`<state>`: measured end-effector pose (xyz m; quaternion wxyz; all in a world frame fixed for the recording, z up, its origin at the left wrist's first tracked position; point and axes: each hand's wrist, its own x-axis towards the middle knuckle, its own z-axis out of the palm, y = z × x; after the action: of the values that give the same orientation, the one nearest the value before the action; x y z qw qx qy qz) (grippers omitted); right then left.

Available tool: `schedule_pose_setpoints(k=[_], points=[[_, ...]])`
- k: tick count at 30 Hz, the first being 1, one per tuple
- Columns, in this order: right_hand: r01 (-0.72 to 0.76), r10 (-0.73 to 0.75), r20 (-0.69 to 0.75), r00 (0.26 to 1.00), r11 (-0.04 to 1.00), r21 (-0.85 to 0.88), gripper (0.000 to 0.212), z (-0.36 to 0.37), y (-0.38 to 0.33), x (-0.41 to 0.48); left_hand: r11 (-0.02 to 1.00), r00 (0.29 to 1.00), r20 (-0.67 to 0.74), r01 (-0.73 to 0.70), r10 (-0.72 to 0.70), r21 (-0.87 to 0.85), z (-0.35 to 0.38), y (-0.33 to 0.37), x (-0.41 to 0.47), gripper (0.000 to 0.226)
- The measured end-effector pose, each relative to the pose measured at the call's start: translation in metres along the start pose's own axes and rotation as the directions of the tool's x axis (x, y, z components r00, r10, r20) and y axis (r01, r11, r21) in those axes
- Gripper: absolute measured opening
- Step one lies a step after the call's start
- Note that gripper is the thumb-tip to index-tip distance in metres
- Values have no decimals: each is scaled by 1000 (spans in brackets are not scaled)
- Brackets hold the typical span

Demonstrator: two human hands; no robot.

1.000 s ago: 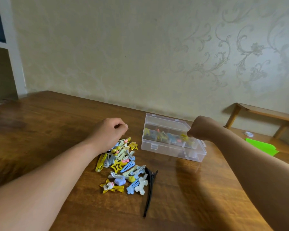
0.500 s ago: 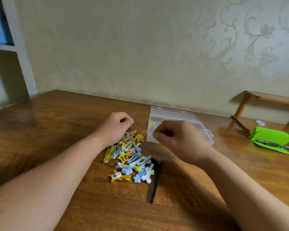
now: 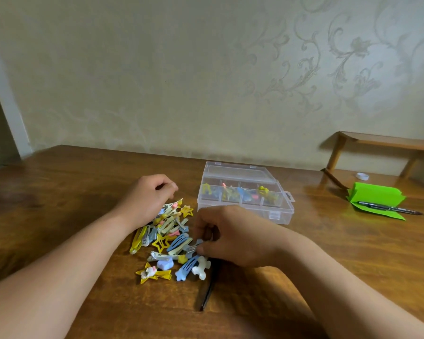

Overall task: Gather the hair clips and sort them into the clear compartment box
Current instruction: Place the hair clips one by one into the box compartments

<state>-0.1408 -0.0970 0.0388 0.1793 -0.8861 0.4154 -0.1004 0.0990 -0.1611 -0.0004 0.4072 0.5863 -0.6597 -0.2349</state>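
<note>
Many small hair clips (image 3: 168, 231) in yellow, blue, pink and pale green lie in a loose pile on the tabletop (image 3: 71, 192), just to the left of the clear compartment box (image 3: 280, 211) and nearer the person. The right hand (image 3: 230, 237) sits at the right edge of the pile. Its grip is narrow, with thumb and fingertips pinching one grey-blue clip (image 3: 193, 247) that lies low against the other clips. The left hand (image 3: 147, 200) rests on the far left side of the pile with its fingers curled under; whether this grip encloses a clip cannot be told. A yellow star clip with a small charm (image 3: 152, 273) lies at the near edge of the pile, beside a blue clip and a white one. A long black clip (image 3: 207, 293) lies on the near side of the pile, its upper end hidden under the right hand. The box stands with its lid (image 3: 238, 171) open and tilted back. Several of its compartments hold yellow, blue and pink clips. Well apart to the right, a green folded paper (image 3: 375, 196) lies on the tabletop with a pen (image 3: 389, 209) resting across it. A white cap (image 3: 362, 176) lies beyond the paper, near a wooden rack (image 3: 382, 143) that stands against the patterned wall (image 3: 206, 69).
</note>
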Motion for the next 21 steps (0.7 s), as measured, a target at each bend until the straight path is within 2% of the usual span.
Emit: schedule_pose_setpoints(k=[6,9,11,13,16,21], points=[[-7,6,-43,999,1000,-31,21,-2,3,-1,1000,1000,3,5,-5,-4,0,-1,1,21],[-33,50,-280,959,997,63,14,-15,10,0,1000,1000,-15,-3,3,-8,0,-1,0,22],[-85,142,-446,884,986,145,4,-32,23,5,1000,1000,-15,-3,3,-10,0,-2,1,23],[-201,276,-516,811,960,196,2,-53,42,15,1000,1000,-12,0,0,-14,0,-3,1,24],[-399,416,-513,751,905,151,7,-76,77,34,1000,1000,-12,1,-1,-1,-1,-2,1,25],[-589,530,-376,760,806,-57,11,-81,113,61,1000,1000,-2,7,-7,-4,-1,0,0,24]])
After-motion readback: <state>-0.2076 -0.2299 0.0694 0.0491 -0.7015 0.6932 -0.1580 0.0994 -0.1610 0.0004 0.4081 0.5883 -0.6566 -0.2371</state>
